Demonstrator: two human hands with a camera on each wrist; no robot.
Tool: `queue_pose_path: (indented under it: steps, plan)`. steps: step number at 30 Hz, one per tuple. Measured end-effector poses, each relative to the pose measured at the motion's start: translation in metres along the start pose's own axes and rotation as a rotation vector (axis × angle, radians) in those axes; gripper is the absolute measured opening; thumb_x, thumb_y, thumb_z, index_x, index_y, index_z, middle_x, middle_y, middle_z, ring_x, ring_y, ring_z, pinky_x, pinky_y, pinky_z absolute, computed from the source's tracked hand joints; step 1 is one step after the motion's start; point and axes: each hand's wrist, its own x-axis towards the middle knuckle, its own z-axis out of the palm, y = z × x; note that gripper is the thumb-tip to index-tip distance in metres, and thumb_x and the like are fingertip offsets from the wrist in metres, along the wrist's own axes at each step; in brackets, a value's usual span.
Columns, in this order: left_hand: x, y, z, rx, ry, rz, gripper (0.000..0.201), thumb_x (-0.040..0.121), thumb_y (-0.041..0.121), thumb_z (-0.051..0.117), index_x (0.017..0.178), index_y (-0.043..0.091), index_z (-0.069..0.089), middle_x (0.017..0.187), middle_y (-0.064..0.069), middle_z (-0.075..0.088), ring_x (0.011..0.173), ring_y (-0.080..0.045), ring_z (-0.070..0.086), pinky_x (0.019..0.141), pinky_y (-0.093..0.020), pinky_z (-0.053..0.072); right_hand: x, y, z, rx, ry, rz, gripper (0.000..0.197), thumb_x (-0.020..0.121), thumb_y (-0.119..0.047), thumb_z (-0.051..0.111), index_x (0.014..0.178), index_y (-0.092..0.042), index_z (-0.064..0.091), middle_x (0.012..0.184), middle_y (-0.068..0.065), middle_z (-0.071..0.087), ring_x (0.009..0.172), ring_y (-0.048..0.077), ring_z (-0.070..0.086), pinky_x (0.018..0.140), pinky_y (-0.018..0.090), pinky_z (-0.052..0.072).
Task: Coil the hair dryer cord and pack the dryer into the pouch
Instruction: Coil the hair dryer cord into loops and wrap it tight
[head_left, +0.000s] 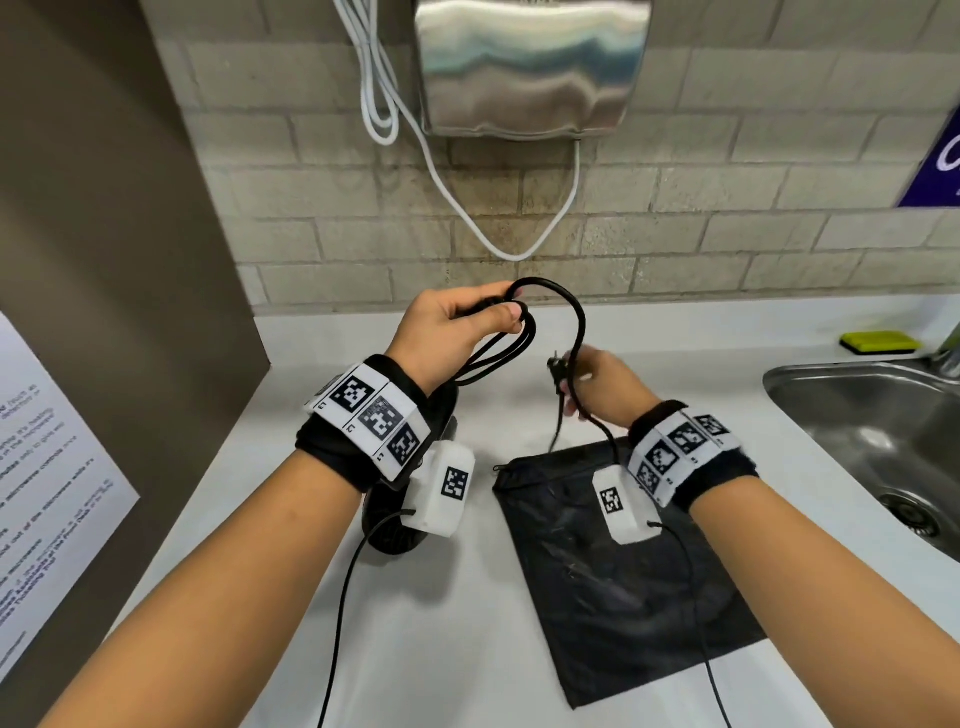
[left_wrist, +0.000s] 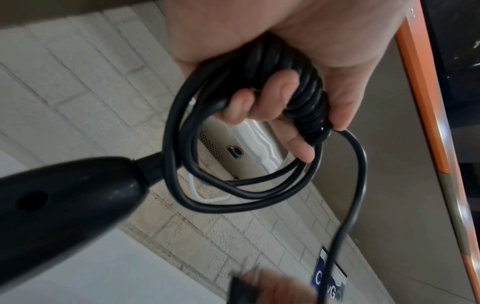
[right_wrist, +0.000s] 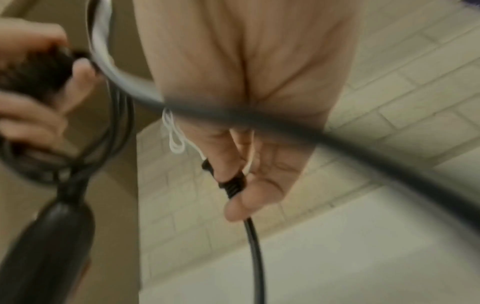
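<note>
The left hand (head_left: 447, 332) is gripping the coiled cord (left_wrist: 233, 191), the dryer (left_wrist: 59, 197) dangling below it. The right hand (head_left: 602, 384) is pinching the plug (right_wrist: 231, 185) above the pouch (head_left: 623, 587) lying on the table (head_left: 441, 623).

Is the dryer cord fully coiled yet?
Not yet. The left hand grips several loops; the cord's plug end runs loose to the right hand.

Shared pantry: steel sink (head_left: 857, 410), sponge (head_left: 878, 342), microwave notice (head_left: 47, 467).
</note>
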Motion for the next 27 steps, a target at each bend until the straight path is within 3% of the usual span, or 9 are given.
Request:
queue_pose_path:
  steps: [4, 9, 12, 15, 17, 19, 21, 24, 27]
  plan:
    - [0.002, -0.003, -0.001, -0.016, 0.051, -0.007, 0.031, 0.084, -0.002, 0.06, 0.114, 0.007, 0.062, 0.065, 0.009, 0.068, 0.062, 0.003, 0.064, 0.065, -0.005, 0.045, -0.007, -0.033, -0.011, 0.271, 0.131, -0.164, 0.031, 0.09, 0.009, 0.04, 0.085, -0.021, 0.046, 0.079, 0.0, 0.052, 0.043, 0.004, 0.058, 0.047, 0.022, 0.045]
    - [0.003, 0.0, -0.004, -0.032, 0.095, -0.006, 0.029, 0.087, -0.003, 0.056, 0.115, -0.004, 0.06, 0.067, -0.002, 0.063, 0.049, 0.008, 0.057, 0.046, 0.0, 0.036, -0.017, -0.049, -0.009, 0.421, 0.155, -0.316, 0.037, 0.092, 0.009, 0.033, 0.087, -0.026, 0.043, 0.085, -0.002, 0.059, 0.051, 0.004, 0.058, 0.045, 0.021, 0.044]
    - [0.007, -0.002, -0.011, -0.042, 0.173, -0.017, 0.025, 0.085, 0.001, 0.06, 0.11, -0.003, 0.064, 0.062, 0.006, 0.067, 0.057, 0.007, 0.061, 0.058, -0.002, 0.041, -0.024, -0.052, -0.003, 0.366, 0.122, -0.42, 0.032, 0.092, 0.005, 0.042, 0.094, -0.027, 0.048, 0.084, -0.006, 0.063, 0.068, -0.002, 0.059, 0.061, 0.018, 0.045]
    - [0.01, -0.003, -0.014, -0.037, 0.228, -0.022, 0.023, 0.084, 0.004, 0.062, 0.107, 0.002, 0.067, 0.056, 0.013, 0.067, 0.058, 0.006, 0.062, 0.058, -0.002, 0.04, -0.029, -0.058, 0.001, 0.38, 0.026, -0.434, 0.031, 0.088, 0.006, 0.051, 0.087, -0.025, 0.055, 0.077, -0.001, 0.062, 0.073, 0.01, 0.06, 0.072, 0.022, 0.047]
    - [0.01, -0.001, -0.014, -0.051, 0.241, -0.022, 0.023, 0.085, 0.004, 0.061, 0.107, 0.004, 0.067, 0.055, 0.014, 0.067, 0.054, 0.007, 0.059, 0.052, -0.002, 0.039, -0.03, -0.063, 0.006, 0.404, -0.061, -0.382, 0.029, 0.085, 0.007, 0.055, 0.08, -0.022, 0.057, 0.073, 0.003, 0.06, 0.062, 0.016, 0.056, 0.067, 0.029, 0.048]
    - [0.009, 0.001, -0.012, -0.06, 0.229, -0.018, 0.024, 0.086, 0.004, 0.06, 0.109, 0.003, 0.066, 0.061, 0.011, 0.068, 0.05, 0.007, 0.057, 0.048, -0.003, 0.037, -0.028, -0.066, 0.012, 0.361, -0.065, -0.351, 0.032, 0.083, 0.006, 0.059, 0.075, -0.025, 0.056, 0.07, -0.002, 0.06, 0.053, 0.007, 0.054, 0.061, 0.027, 0.047]
    - [0.006, 0.003, -0.009, -0.067, 0.213, -0.016, 0.026, 0.087, 0.004, 0.059, 0.112, 0.004, 0.064, 0.069, 0.005, 0.067, 0.041, 0.006, 0.052, 0.043, -0.001, 0.033, -0.024, -0.068, 0.018, 0.267, 0.024, -0.355, 0.034, 0.081, 0.001, 0.063, 0.071, -0.029, 0.052, 0.07, -0.01, 0.057, 0.054, 0.0, 0.053, 0.065, 0.028, 0.047]
    - [0.005, 0.005, -0.005, -0.107, 0.2, -0.019, 0.028, 0.087, 0.001, 0.056, 0.115, 0.005, 0.061, 0.059, 0.013, 0.066, 0.035, 0.007, 0.046, 0.041, 0.001, 0.031, -0.02, -0.07, 0.025, 0.136, 0.207, -0.333, 0.033, 0.08, -0.011, 0.067, 0.071, -0.022, 0.038, 0.07, -0.005, 0.054, 0.061, 0.01, 0.049, 0.061, 0.02, 0.043]
    - [0.002, 0.005, -0.003, -0.121, 0.132, -0.001, 0.031, 0.087, -0.004, 0.054, 0.118, 0.0, 0.058, 0.072, 0.007, 0.069, 0.039, 0.011, 0.048, 0.068, 0.002, 0.044, -0.015, -0.07, 0.03, 0.112, 0.329, -0.341, 0.029, 0.081, -0.017, 0.067, 0.087, -0.015, 0.039, 0.076, 0.001, 0.053, 0.064, 0.013, 0.048, 0.051, 0.013, 0.034]
